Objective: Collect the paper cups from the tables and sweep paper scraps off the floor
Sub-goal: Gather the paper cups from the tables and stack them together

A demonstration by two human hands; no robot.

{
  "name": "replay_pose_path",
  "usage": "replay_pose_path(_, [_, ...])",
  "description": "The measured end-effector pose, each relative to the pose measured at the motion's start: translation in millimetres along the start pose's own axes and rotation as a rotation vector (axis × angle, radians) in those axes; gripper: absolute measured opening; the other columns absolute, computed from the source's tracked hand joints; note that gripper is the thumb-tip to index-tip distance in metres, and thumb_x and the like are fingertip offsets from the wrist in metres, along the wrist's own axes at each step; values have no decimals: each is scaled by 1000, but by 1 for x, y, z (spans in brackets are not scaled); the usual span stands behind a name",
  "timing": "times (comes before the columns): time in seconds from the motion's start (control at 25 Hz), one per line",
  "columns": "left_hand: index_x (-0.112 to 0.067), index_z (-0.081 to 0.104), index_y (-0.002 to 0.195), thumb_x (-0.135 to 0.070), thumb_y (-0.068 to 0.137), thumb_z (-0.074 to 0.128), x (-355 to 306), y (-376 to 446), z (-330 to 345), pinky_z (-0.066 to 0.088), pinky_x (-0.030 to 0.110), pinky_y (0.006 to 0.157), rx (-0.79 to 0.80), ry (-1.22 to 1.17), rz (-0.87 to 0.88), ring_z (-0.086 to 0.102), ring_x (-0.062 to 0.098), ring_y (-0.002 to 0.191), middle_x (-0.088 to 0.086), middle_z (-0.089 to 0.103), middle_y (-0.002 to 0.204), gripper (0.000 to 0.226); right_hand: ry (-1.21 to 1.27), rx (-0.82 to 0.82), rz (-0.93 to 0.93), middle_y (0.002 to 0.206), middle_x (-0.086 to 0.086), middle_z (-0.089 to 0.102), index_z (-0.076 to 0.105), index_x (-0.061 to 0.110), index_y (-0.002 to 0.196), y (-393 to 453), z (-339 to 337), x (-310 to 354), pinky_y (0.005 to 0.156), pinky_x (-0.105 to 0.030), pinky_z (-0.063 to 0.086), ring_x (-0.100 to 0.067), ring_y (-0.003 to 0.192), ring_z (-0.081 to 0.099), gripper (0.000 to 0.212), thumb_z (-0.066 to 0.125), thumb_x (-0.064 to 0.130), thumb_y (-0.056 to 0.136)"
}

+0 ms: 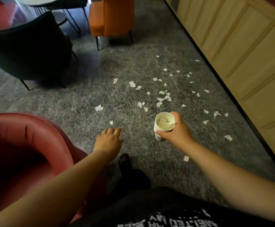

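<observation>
My right hand (176,131) grips a stack of white paper cups (162,126) held upright, with crumpled paper inside the top cup. My left hand (108,140) stretches forward over the grey floor with its fingers spread and holds nothing. Several white paper scraps (163,97) lie scattered on the floor ahead. One scrap (111,122) lies just beyond my left fingertips, and another scrap (186,158) lies beside my right forearm.
A red armchair (18,145) stands close at my left. A dark chair (27,49) and an orange chair (112,17) stand farther back, by a round table (40,1). Cream panelled cabinets (248,54) run along the right. My foot (124,161) is below.
</observation>
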State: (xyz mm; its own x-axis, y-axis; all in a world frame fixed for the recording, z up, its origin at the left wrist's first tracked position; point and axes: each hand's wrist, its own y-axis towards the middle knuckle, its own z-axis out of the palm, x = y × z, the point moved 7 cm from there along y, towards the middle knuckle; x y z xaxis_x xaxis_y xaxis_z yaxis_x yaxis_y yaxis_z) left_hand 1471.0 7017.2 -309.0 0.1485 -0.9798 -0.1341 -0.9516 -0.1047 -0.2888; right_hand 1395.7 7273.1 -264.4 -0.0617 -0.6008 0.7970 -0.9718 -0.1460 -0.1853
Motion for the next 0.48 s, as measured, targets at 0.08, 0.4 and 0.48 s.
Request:
replay_pose_path(0.08, [-23, 31, 146, -47, 98, 42, 29, 31, -7, 37, 42, 103, -6, -4, -60, 40, 29, 131, 5, 45, 143, 54, -9, 38, -22, 108, 6, 60, 39, 34, 121, 40, 19, 17, 77, -28, 48, -19, 97, 60, 78, 87, 36, 60])
replay_pose_path(0.4, [-22, 33, 145, -46, 99, 42, 150, 176, -73, 38, 42, 102, -46, -60, -165, 39, 29, 130, 5, 45, 141, 53, -47, 140, -62, 111, 7, 59, 37, 35, 123, 218, 101, 119, 70, -26, 44, -16, 96, 58, 80, 86, 39, 61])
replay_pose_path(0.48, [-23, 32, 146, -46, 98, 43, 174, 206, -91, 38, 41, 101, -49, -39, -171, 39, 29, 130, 5, 44, 142, 54, -60, 135, -68, 109, 9, 58, 37, 37, 123, 255, 115, 140, 72, -28, 43, -16, 96, 58, 80, 86, 41, 60])
